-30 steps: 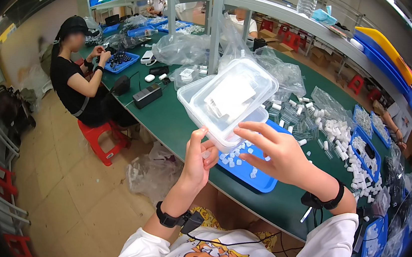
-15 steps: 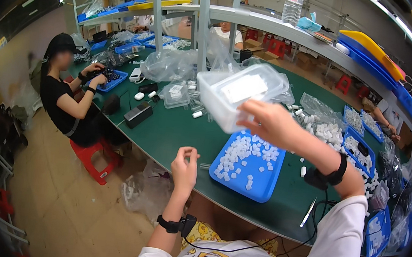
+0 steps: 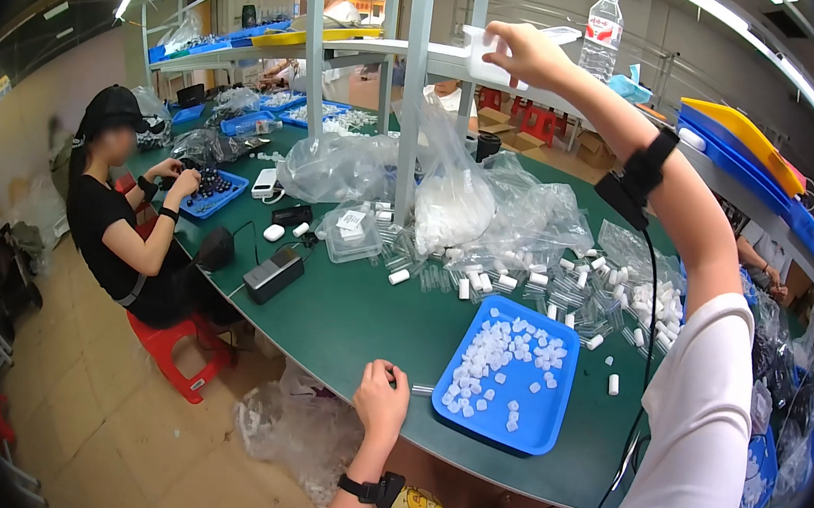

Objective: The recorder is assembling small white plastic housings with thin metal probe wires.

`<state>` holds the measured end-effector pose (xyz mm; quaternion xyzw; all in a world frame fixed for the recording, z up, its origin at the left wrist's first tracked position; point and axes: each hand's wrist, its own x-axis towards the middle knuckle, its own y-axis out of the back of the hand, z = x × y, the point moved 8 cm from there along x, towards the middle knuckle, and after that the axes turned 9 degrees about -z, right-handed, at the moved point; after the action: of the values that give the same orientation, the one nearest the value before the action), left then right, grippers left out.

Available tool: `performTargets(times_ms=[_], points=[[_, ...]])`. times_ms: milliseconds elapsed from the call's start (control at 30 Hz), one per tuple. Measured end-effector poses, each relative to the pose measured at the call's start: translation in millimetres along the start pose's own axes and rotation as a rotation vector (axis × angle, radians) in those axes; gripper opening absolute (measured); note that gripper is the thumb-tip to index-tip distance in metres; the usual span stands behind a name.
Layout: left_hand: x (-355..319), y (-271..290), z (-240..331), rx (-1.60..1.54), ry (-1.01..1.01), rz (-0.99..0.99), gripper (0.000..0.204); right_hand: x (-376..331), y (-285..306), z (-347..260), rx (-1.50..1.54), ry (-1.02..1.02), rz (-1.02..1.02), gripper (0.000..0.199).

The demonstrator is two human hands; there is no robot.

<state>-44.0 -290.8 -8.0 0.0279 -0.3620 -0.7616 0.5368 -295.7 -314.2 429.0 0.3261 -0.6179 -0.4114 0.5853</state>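
High at the shelf's front edge, my right hand [image 3: 529, 55] grips a translucent plastic box [image 3: 477, 55], seen mostly edge-on and partly covered by my fingers. My left hand [image 3: 381, 402] rests low by the table's front edge with its fingers curled; whether anything is in them is hidden. A short clear tube [image 3: 421, 389] lies between that hand and a blue tray [image 3: 547, 432]. Many small whitish translucent caps [image 3: 488, 347] are scattered in the tray, mostly toward its left and far side.
Behind the tray lie clear tubes, white cylinders [image 3: 653, 305] and plastic bags [image 3: 457, 205]. A lidded clear box [image 3: 351, 233] and a dark device [image 3: 274, 275] stand left. A water bottle [image 3: 603, 35] is on the shelf. A co-worker [image 3: 123, 214] sits at the left over another tray.
My right hand has lifted the plastic box from above the tray up and away to shelf height. The left hand stays curled near the table edge. The view has shifted somewhat.
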Motion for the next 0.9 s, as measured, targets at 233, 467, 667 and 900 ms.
performTargets(times_ms=[233, 467, 667, 900], points=[[2, 1, -1, 0.008, 0.016, 0.009, 0.011, 71, 16, 22, -0.041, -0.071, 0.218, 0.032], [4, 1, -3, 0.013, 0.017, 0.018, 0.012, 109, 25, 19, -0.251, -0.164, 0.177, 0.025], [5, 1, -4, 0.012, 0.044, 0.019, 0.012, 112, -12, 59, -0.356, -0.257, 0.070, 0.014], [4, -2, -3, 0.029, 0.044, 0.002, 0.013, 101, -67, 109, -0.488, -0.381, 0.303, 0.041]])
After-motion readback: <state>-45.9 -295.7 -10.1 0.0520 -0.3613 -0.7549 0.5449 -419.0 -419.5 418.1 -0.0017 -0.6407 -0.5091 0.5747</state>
